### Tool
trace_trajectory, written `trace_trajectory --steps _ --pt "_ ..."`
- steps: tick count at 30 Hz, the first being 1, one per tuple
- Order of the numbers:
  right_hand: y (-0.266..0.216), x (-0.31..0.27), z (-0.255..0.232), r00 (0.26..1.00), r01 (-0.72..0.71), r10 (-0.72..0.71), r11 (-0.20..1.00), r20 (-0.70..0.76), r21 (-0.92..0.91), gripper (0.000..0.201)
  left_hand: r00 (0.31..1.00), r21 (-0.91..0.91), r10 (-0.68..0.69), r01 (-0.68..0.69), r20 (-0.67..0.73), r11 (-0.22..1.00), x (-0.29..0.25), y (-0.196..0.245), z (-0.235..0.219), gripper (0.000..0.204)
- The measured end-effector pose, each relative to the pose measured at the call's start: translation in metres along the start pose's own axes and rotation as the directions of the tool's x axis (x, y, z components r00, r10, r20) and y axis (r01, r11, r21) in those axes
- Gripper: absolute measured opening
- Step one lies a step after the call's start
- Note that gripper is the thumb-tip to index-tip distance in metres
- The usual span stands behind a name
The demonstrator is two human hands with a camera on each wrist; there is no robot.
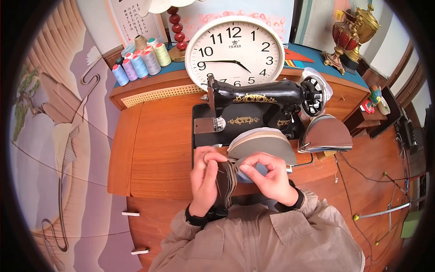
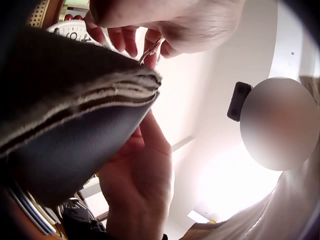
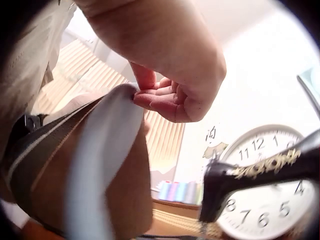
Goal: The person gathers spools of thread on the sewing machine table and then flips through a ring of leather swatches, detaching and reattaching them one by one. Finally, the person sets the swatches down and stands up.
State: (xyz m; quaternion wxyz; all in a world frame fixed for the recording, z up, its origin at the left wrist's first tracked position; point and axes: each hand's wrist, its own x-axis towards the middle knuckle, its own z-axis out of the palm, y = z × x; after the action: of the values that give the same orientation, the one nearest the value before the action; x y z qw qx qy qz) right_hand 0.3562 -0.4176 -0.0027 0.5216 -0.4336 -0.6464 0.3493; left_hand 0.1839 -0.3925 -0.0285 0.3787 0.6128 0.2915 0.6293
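In the head view my left hand [image 1: 205,174] grips a stack of dark, thin, leather-like pieces [image 1: 228,183] that hangs below its fingers in layers. The left wrist view shows the stack's layered edge [image 2: 117,95] close up, and a small thin metal-looking thing [image 2: 151,50] by the fingers. My right hand [image 1: 270,176] faces the left, thumb and fingertips pinching the edge of a pale grey-blue piece [image 3: 112,135]. In front of both hands, a pile of rounded grey pieces [image 1: 265,147] lies at the bed of a black sewing machine [image 1: 249,93].
Another rounded pile, brown on top [image 1: 328,133], stands right of the machine. Behind it are a large wall clock [image 1: 235,56], thread spools [image 1: 140,63] and a red-beaded lamp [image 1: 176,29]. A wooden tabletop [image 1: 158,136] extends left; cables [image 1: 376,179] lie on the floor at right.
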Motion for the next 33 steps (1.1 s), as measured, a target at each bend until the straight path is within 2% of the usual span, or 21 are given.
trace_trajectory --steps 1,3,7,9,13,15,19,21,23,25,27,31,33 --pt "-0.004 0.001 -0.004 1.0 -0.001 0.001 1.0 -0.002 -0.001 0.005 0.999 0.036 -0.033 0.033 0.01 0.999 -0.001 -0.002 -0.01 0.025" --pt "-0.009 0.002 -0.007 0.996 0.087 -0.09 0.992 -0.026 -0.089 0.005 0.967 -0.297 -0.231 0.253 0.109 0.921 -0.001 0.002 -0.018 0.028" --pt "-0.007 -0.002 -0.006 0.996 0.075 -0.074 0.997 -0.044 0.023 0.003 0.961 -0.382 -0.258 0.278 0.103 0.881 -0.005 0.006 -0.01 0.029" --pt "-0.002 -0.004 -0.003 0.997 0.064 -0.069 0.99 0.034 0.127 0.006 0.96 -0.568 -0.253 0.275 0.12 0.776 -0.007 0.0 -0.009 0.029" --pt "0.008 -0.011 -0.004 0.998 0.024 -0.034 0.983 0.054 0.183 0.007 0.948 -0.59 -0.274 0.317 0.164 0.743 -0.008 -0.003 -0.007 0.03" --pt "0.008 -0.012 -0.008 0.999 0.023 -0.03 0.98 0.031 0.195 0.006 0.95 -0.629 -0.238 0.312 0.202 0.712 -0.009 -0.003 -0.005 0.025" --pt "0.004 -0.013 -0.019 0.999 0.017 -0.025 0.972 0.03 0.234 0.004 0.955 -0.561 -0.273 0.29 0.115 0.775 -0.006 0.007 0.005 0.016" --pt "0.002 -0.014 -0.022 1.0 -0.012 0.006 0.951 0.018 0.309 0.004 0.967 -0.273 -0.119 0.18 0.223 0.945 -0.003 0.005 0.0 0.007" --pt "-0.001 -0.015 -0.024 0.999 -0.039 0.039 0.923 0.009 0.383 0.006 0.959 -0.265 -0.166 0.225 0.228 0.938 -0.003 0.012 0.004 0.004" --pt "-0.005 -0.015 -0.027 0.992 -0.125 0.124 0.874 0.034 0.47 0.005 0.95 -0.256 -0.212 0.269 0.231 0.928 -0.004 0.016 0.008 0.006" --pt "-0.003 -0.016 -0.025 0.992 -0.118 0.13 0.875 0.007 0.469 0.005 0.952 -0.218 -0.166 0.225 0.259 0.95 -0.005 0.018 0.011 0.012" --pt "0.0 -0.016 -0.025 0.994 -0.087 0.111 0.858 -0.017 0.506 0.007 0.951 -0.21 -0.165 0.222 0.261 0.952 -0.006 0.021 0.013 0.015" --pt "-0.003 -0.014 -0.021 0.997 -0.064 0.079 0.848 -0.006 0.527 0.007 0.947 -0.305 -0.217 0.284 0.237 0.909 -0.006 0.025 0.012 0.013"
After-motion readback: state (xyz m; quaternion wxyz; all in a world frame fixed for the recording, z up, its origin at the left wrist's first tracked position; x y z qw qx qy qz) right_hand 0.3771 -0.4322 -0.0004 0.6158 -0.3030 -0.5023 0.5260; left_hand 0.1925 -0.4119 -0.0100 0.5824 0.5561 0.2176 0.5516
